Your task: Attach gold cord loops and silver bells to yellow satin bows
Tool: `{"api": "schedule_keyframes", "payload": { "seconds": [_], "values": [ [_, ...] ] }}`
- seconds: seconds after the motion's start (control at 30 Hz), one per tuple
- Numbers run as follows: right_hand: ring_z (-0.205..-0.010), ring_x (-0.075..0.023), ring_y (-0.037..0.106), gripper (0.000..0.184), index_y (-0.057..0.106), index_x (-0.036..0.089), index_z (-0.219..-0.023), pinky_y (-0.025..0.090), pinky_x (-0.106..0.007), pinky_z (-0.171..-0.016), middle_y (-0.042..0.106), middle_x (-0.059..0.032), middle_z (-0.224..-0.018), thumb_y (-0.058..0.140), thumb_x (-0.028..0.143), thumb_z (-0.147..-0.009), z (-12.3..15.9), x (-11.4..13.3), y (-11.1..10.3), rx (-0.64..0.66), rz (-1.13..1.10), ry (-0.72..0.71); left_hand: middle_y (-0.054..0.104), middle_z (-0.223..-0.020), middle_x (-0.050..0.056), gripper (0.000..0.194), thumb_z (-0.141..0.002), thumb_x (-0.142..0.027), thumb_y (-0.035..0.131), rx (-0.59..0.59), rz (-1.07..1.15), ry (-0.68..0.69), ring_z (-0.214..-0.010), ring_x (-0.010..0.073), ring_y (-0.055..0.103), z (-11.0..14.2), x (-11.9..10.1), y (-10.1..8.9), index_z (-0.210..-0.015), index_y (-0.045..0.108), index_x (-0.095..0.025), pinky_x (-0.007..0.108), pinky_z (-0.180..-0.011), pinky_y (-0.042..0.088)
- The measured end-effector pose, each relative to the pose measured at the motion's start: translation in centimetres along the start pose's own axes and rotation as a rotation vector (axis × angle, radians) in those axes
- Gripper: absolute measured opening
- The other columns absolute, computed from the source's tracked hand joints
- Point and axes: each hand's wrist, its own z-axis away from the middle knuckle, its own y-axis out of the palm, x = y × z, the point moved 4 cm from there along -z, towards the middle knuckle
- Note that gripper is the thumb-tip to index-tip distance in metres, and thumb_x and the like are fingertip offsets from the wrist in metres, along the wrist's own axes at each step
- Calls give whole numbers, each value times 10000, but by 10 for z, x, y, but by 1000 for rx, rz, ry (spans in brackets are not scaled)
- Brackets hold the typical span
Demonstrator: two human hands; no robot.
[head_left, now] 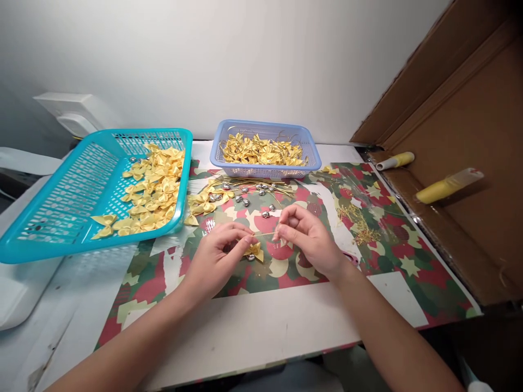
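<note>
your left hand (223, 253) and right hand (304, 237), lower centre, pinched a thin gold cord (267, 234) between them, a yellow bow (256, 251) under the left fingers. silver bells (246, 202) and a teal basket (184, 188) stood around, upper centre and left. your fingers partly hid the bow; the lower right corner was too dark to read.

We see soft white light brightening the wall (265, 65) at upper centre, shadow darkening the right corners, a wide lens stretching the teal basket (92, 248) at left, and fine detail looking slightly soft around the left hand (216, 260) and right hand (312, 240).
</note>
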Motion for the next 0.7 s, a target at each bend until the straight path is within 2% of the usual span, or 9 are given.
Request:
{"api": "schedule_keyframes", "payload": {
  "seconds": [0.2, 0.33, 0.53, 0.6, 0.7],
  "values": [
    [-579, -80, 488, 65, 558, 230, -846, 450, -224, -541, 516, 40, -716, 603, 277, -839, 2, 12, -7, 50, 87, -23, 654, -913, 56, 268, -873, -369, 532, 31, 0, 15, -879, 208, 595, 0, -2, -1, -753, 717, -216, 298, -748, 440],
    [-592, -78, 473, 30, 569, 231, -831, 442, -221, -549, 524, 35, -743, 568, 223, -859, 5, 12, -4, 62, 128, -20, 659, -955, 54, 187, -852, -333, 568, 35, -6, 29, -871, 203, 597, 0, -4, -4, -825, 715, -221, 283, -688, 441],
    [-627, -87, 500, 35, 570, 223, -837, 454, -219, -552, 543, 24, -771, 559, 204, -865, 5, 7, 5, 70, 104, -92, 670, -946, 49, 116, -825, -285, 579, -45, -112, 128, -904, 214, 583, -2, -10, -16, -796, 667, -216, 280, -657, 431],
    [-620, -87, 507, 43, 566, 222, -838, 457, -225, -563, 545, 26, -757, 553, 197, -870, 5, 6, 6, 75, 110, -117, 675, -968, 50, 98, -816, -278, 582, -65, -134, 152, -925, 220, 580, -2, -13, -20, -849, 652, -219, 278, -656, 438],
    [-613, -83, 510, 41, 569, 219, -848, 452, -224, -573, 542, 30, -741, 554, 193, -876, 5, 7, 6, 68, 121, -156, 691, -1014, 40, 179, -824, -252, 571, -41, -203, 235, -943, 217, 585, -2, -19, -24, -988, 640, -228, 306, -752, 458]
  ]
}}
